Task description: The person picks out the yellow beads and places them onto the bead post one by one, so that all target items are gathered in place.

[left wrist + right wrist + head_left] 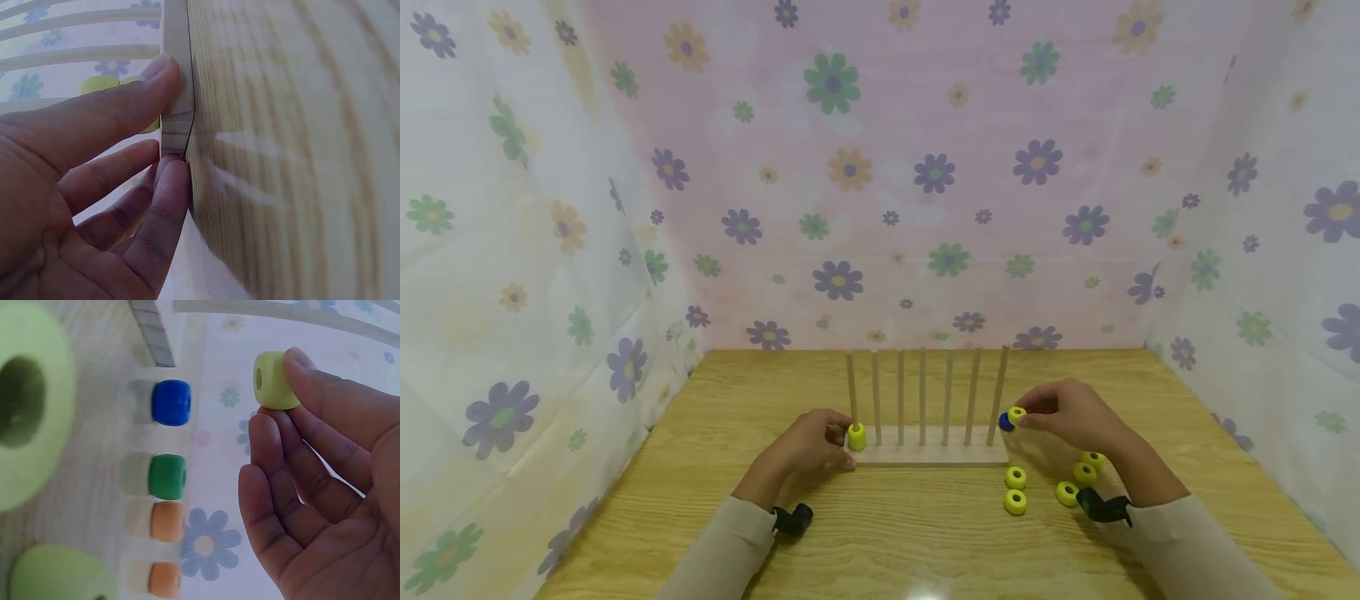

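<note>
A wooden peg rack [925, 455] with a row of upright pegs stands on the table. My left hand [808, 440] grips the left end of its base; in the left wrist view the thumb [125, 103] lies over the face and fingertips sit at the end. Yellow beads [857, 437] are stacked at the foot of the leftmost peg. Beside the rack's right end, my right hand [1075, 418] pinches another yellow bead [275, 381] between thumb and fingers, raised off the table. Its hole shows in the right wrist view.
A blue bead [171, 402], a green bead [167, 476] and two orange beads [167, 522] lie in a row past the rack's right end. Several loose yellow beads [1015, 502] lie in front of it and under the right forearm. Flowered cloth [917, 167] encloses the table [880, 533].
</note>
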`<action>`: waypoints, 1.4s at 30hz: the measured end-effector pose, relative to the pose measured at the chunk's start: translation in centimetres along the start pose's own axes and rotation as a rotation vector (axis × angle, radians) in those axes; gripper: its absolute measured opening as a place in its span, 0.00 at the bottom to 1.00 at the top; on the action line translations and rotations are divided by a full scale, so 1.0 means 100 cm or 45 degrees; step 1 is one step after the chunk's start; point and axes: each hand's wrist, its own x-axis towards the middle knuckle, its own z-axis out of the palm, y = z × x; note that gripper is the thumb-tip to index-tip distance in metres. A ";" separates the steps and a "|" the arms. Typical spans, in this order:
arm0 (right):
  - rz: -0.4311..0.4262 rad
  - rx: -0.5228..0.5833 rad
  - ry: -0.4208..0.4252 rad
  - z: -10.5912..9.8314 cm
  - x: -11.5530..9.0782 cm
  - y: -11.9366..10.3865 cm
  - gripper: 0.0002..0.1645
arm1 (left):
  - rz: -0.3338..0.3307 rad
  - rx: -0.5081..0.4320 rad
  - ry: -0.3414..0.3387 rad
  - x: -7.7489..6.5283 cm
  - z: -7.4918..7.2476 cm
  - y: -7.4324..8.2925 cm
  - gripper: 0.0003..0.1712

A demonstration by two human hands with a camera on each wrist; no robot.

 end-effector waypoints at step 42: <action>-0.030 -0.053 0.153 -0.046 -0.006 -0.046 0.21 | 0.002 0.003 -0.004 -0.001 0.001 0.002 0.43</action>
